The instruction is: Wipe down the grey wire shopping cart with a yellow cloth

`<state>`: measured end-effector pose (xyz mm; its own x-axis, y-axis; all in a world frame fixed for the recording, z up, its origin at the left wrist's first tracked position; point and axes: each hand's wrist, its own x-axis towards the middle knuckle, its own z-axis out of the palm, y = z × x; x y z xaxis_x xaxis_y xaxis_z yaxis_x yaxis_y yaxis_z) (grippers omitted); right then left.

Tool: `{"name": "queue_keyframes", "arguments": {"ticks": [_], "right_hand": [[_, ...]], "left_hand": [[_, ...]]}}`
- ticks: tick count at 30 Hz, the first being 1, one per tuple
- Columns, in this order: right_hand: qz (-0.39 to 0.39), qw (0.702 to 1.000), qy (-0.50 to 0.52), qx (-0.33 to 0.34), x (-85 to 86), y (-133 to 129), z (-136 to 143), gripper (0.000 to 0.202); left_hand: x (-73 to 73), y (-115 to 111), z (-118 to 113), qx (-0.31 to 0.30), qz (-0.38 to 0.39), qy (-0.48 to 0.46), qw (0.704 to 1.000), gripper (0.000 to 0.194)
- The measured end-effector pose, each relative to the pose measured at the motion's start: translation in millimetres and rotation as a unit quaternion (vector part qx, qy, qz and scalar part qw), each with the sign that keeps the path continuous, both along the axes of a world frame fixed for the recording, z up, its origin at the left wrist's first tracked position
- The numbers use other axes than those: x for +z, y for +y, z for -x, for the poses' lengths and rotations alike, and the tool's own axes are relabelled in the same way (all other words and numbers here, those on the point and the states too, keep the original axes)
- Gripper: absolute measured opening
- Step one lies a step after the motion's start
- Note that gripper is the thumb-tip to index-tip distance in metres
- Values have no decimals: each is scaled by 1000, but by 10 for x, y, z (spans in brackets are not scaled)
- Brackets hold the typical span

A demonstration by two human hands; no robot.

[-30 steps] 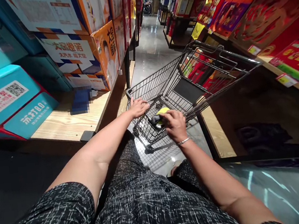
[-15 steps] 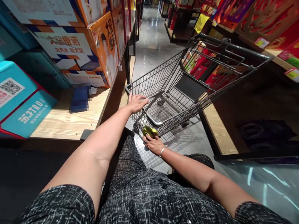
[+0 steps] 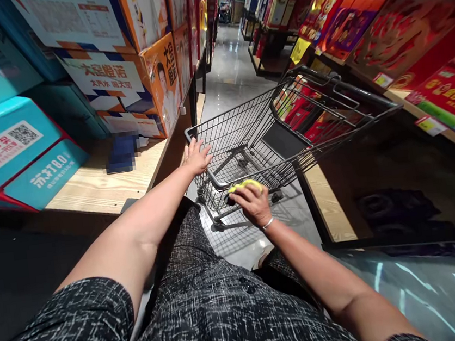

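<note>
A black wire shopping cart (image 3: 251, 159) stands in the aisle, its front end toward me. My left hand (image 3: 197, 156) rests at the cart's front left corner with its fingers spread and nothing in them. My right hand (image 3: 255, 203), with a bracelet at the wrist, has its fingers wrapped over a yellow-green cloth (image 3: 249, 183) beside the cart's front rim. Part of the cloth is hidden under the fingers. No goods show in the front part of the cart's basket.
On the left, a wooden shelf (image 3: 102, 191) bears a turquoise box (image 3: 38, 170), orange and white cartons (image 3: 110, 77) and a dark blue item (image 3: 121, 153). Red gift boxes (image 3: 445, 96) fill the right shelf, close to the cart's handle. The tiled aisle (image 3: 225, 56) runs ahead.
My right hand has moved up and to the right with the cloth along the cart's front rim. My left hand has shifted slightly left. The cart appears slightly further left in view.
</note>
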<state>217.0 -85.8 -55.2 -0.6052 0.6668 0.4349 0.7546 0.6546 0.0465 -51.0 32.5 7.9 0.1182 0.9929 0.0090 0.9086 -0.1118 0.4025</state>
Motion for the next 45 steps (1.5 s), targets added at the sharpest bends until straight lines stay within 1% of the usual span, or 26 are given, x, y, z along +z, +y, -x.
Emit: {"name": "queue_keyframes", "arguments": {"ticks": [2, 3, 4, 5, 7, 9, 11, 12, 14, 15, 17, 18, 20, 23, 25, 26, 28, 30, 32, 34, 35, 36, 38, 40, 42, 45], "right_hand": [[-26, 997, 55, -48, 179, 149, -1, 36], [-33, 994, 77, -67, 218, 201, 31, 37], [-30, 993, 87, -79, 214, 230, 77, 38], [-14, 994, 79, -81, 166, 237, 130, 40], [35, 997, 36, -67, -46, 185, 229, 42], [79, 996, -9, -45, -339, 79, 276, 41], [100, 994, -30, -37, -608, -23, 255, 38], [104, 993, -32, -40, -705, -52, 222, 36], [109, 992, -34, -50, -792, -43, 124, 34], [110, 992, -34, -54, -778, -1, 63, 34], [96, 993, -16, -69, -638, 151, -84, 35], [76, 994, 11, -82, -520, 251, -170, 35], [10, 990, 89, -113, -222, 468, -363, 32], [-88, 963, 194, -163, 233, 733, -615, 35], [-112, 947, 229, -198, 421, 794, -644, 46], [-111, 941, 242, -207, 463, 779, -592, 51], [-84, 943, 253, -197, 450, 660, -356, 57], [-34, 961, 234, -146, 372, 465, -9, 58], [16, 981, 181, -68, 317, 274, 318, 56], [41, 991, 127, -19, 345, 167, 499, 53], [44, 993, 105, -15, 389, 160, 512, 52], [44, 995, 87, -26, 449, 183, 469, 51], [47, 995, 58, -71, 586, 307, 238, 50], [60, 990, 37, -123, 719, 501, -132, 54], [72, 981, 27, -176, 836, 728, -564, 57], [83, 962, 22, -259, 979, 1074, -1176, 54]], "left_hand": [[11, -79, -52, -6, -4, -21, 1000, 55], [16, -125, -91, -11, 1, -39, 999, 55], [18, -174, -135, -17, 10, -60, 998, 55], [18, -225, -182, -25, 22, -81, 996, 56], [13, -325, -271, -36, 43, -117, 992, 62], [5, -401, -329, -30, 45, -133, 990, 67], [0, -435, -342, -17, 40, -134, 990, 69], [-1, -435, -333, -17, 40, -128, 991, 69], [-3, -409, -294, -34, 46, -108, 992, 68], [-4, -390, -269, -43, 49, -100, 993, 68], [-7, -352, -218, -54, 50, -95, 993, 68], [-9, -338, -196, -54, 49, -100, 992, 69], [-9, -324, -161, -51, 49, -116, 991, 71], [-3, -336, -144, -59, 48, -138, 988, 73], [4, -354, -156, -60, 51, -144, 986, 73], [8, -364, -167, -59, 55, -146, 986, 73], [11, -380, -190, -56, 60, -148, 986, 74], [9, -393, -207, -59, 60, -148, 985, 75], [-2, -403, -217, -63, 52, -146, 986, 75], [-20, -416, -222, -62, 39, -138, 988, 73], [-30, -423, -225, -59, 31, -131, 989, 71], [-39, -431, -228, -56, 25, -122, 991, 69], [-54, -446, -232, -56, 15, -100, 993, 63], [-59, -459, -230, -69, 7, -82, 994, 57], [-57, -467, -223, -87, -2, -72, 994, 54], [-52, -473, -220, -110, -18, -62, 992, 66]]}}
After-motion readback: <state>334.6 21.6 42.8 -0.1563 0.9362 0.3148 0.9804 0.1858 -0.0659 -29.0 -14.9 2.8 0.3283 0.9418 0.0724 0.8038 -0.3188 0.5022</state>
